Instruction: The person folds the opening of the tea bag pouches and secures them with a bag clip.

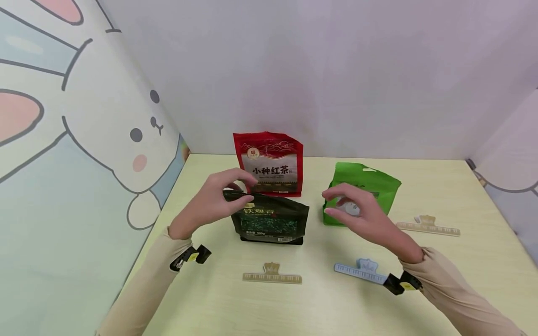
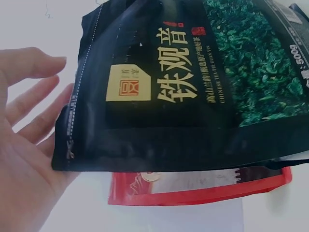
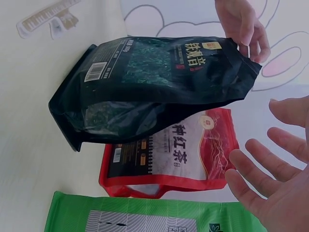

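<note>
A dark green tea bag (image 1: 271, 219) stands on the table. At its top left corner is my left hand (image 1: 218, 196), thumb and fingers parted around the edge. In the left wrist view, fingers of the left hand (image 2: 29, 125) reach behind the bag's top edge (image 2: 77, 116), and the thumb stays off it. My right hand (image 1: 357, 210) is in the air in front of a green bag (image 1: 386, 186), fingers bent loosely with nothing between them. The right wrist view shows the right hand's spread fingers (image 3: 256, 166) apart from the dark bag (image 3: 159, 87).
Behind the dark bag stands a red tea bag (image 1: 273, 163). A gold-brown ruler-like clip (image 1: 272, 277) lies in front, a blue clip (image 1: 357, 271) under the right wrist, and a beige clip (image 1: 428, 227) at the right. A pale wall (image 1: 319, 84) closes off the back.
</note>
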`<state>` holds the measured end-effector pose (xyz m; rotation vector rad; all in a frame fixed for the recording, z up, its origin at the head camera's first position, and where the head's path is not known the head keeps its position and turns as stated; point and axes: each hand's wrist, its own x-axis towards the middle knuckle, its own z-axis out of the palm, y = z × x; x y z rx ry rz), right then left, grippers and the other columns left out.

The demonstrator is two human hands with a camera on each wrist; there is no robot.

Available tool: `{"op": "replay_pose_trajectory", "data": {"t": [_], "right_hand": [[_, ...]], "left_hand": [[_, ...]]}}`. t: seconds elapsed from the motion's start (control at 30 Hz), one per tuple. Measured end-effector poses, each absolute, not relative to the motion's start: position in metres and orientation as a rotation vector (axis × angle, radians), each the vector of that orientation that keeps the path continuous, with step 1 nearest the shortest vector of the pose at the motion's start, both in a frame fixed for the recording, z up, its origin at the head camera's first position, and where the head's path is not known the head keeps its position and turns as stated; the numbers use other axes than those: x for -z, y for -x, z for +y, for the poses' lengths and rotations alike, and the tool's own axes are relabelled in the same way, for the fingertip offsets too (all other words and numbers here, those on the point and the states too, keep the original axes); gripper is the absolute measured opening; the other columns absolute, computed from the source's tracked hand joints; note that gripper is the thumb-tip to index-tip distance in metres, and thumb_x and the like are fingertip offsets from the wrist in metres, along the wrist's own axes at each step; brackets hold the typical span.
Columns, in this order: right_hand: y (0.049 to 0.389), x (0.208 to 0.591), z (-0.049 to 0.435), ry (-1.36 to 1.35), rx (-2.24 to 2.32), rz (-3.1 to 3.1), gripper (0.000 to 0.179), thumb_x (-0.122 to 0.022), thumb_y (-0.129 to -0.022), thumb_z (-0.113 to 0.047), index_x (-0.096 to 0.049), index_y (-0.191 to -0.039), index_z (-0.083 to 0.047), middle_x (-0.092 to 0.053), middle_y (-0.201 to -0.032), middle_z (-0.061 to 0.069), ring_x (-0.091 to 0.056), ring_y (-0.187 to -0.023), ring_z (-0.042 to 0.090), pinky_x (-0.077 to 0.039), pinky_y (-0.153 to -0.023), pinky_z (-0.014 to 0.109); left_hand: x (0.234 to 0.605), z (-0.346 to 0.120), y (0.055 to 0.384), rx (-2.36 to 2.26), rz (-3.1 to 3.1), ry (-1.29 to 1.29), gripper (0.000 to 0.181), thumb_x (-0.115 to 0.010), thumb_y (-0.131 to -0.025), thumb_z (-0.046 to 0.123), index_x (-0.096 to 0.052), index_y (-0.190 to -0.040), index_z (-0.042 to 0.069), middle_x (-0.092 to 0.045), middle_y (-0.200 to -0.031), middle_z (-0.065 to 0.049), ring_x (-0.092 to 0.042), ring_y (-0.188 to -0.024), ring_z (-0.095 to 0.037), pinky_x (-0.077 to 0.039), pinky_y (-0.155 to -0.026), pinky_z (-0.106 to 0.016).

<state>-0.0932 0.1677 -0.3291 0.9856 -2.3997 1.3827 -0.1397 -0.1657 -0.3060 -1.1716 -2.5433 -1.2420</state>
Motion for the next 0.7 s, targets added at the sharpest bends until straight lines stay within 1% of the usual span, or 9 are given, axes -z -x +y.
{"op": "replay_pose_trajectory", "data": {"t": [0.17,0.3,0.43,0.57,0.7], "right_hand": [[0.094,0.329,0.162,-0.989,-1.397,-2.411,0.033,-0.069,-0.079,0.01,-0.063,-0.109,-0.003,-0.063,-0.105,0.007,-0.058,-0.096,0.008,-0.05,-0.077,0.025],[0.099,0.336,0.159,-1.009,-1.431,-2.383,0.034,-0.069,-0.079,0.011,-0.063,-0.109,-0.003,-0.063,-0.106,0.007,-0.058,-0.096,0.009,-0.05,-0.076,0.024],[0.11,0.351,0.159,-1.01,-1.44,-2.383,0.034,-0.069,-0.081,0.006,-0.063,-0.111,-0.009,-0.062,-0.109,0.003,-0.057,-0.097,0.009,-0.05,-0.076,0.027],[0.116,0.358,0.157,-1.001,-1.45,-2.408,0.032,-0.069,-0.084,-0.003,-0.062,-0.113,-0.015,-0.061,-0.111,-0.004,-0.058,-0.099,0.011,-0.05,-0.078,0.032],[0.118,0.358,0.153,-1.024,-1.464,-2.411,0.03,-0.068,-0.086,-0.007,-0.062,-0.114,-0.017,-0.061,-0.111,-0.005,-0.058,-0.101,0.013,-0.049,-0.079,0.031]], "left_hand": [[0.299,-0.16,0.141,1.145,-2.575,1.26,0.03,-0.071,-0.084,0.01,-0.063,-0.112,0.013,-0.063,-0.106,0.005,-0.058,-0.091,-0.01,-0.051,-0.076,-0.03],[0.295,-0.154,0.141,1.104,-2.581,1.304,0.031,-0.071,-0.083,0.008,-0.062,-0.112,0.01,-0.063,-0.108,0.003,-0.059,-0.089,-0.013,-0.051,-0.076,-0.033],[0.293,-0.149,0.14,1.082,-2.597,1.328,0.031,-0.071,-0.082,0.007,-0.062,-0.112,0.009,-0.063,-0.107,0.002,-0.06,-0.088,-0.014,-0.051,-0.077,-0.036],[0.291,-0.142,0.139,1.055,-2.633,1.331,0.03,-0.072,-0.082,0.007,-0.063,-0.111,0.01,-0.063,-0.105,0.004,-0.059,-0.088,-0.01,-0.051,-0.077,-0.031],[0.289,-0.136,0.139,1.023,-2.645,1.334,0.029,-0.073,-0.082,0.008,-0.063,-0.109,0.012,-0.063,-0.103,0.005,-0.058,-0.088,-0.009,-0.05,-0.074,-0.026]]}}
